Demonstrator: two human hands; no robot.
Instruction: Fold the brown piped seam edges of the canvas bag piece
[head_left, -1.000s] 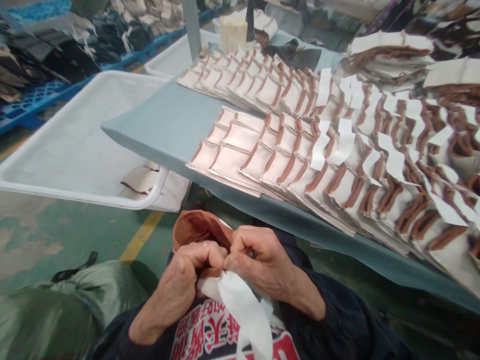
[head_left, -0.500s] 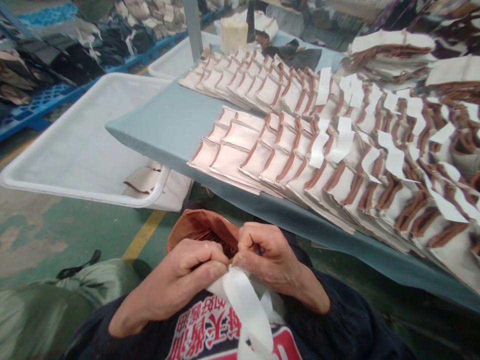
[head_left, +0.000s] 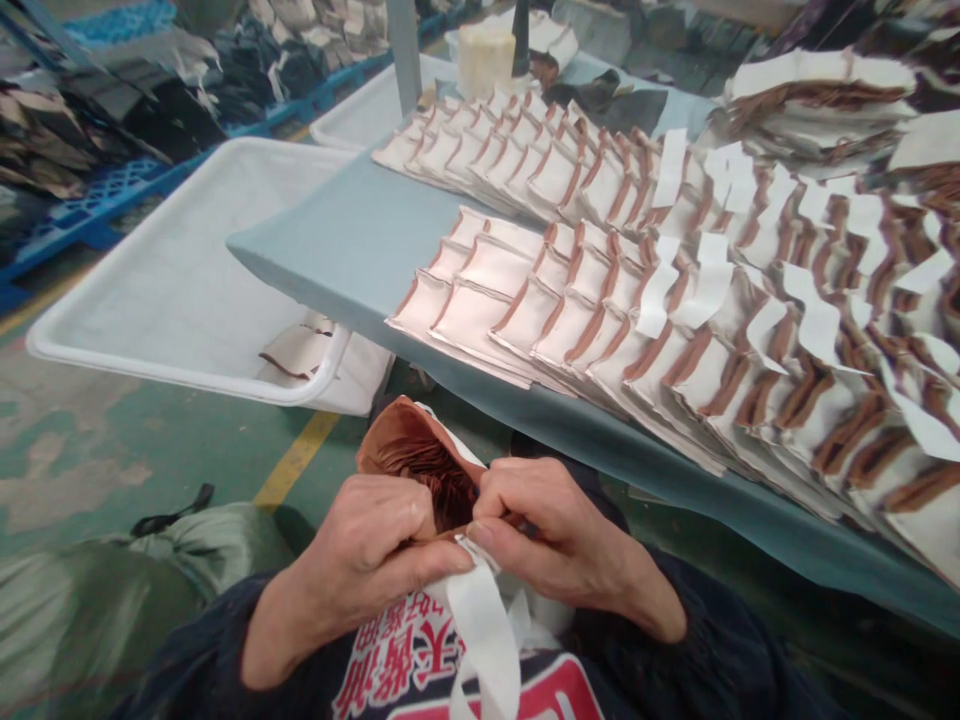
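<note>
So, blue-grey table (head_left: 322, 235) carries overlapping rows of cream, brown-edged fabric pieces (head_left: 491, 258): right-hand ones show white strips (head_left: 817, 320), left-end ones none. One brown-lined fabric piece (head_left: 386, 450) is over the lap, edge pinched by left hand (head_left: 367, 540) and right hand (head_left: 555, 530), thumbs nearly meeting, wrists angled in. Hanging strip (head_left: 487, 630) is at that edge; can't tell if fixed.

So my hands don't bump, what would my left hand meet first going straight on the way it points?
Probably your right hand: your left hand points toward it across the edge of the brown-lined piece both seem to pinch. Exact depth is unclear.
</note>
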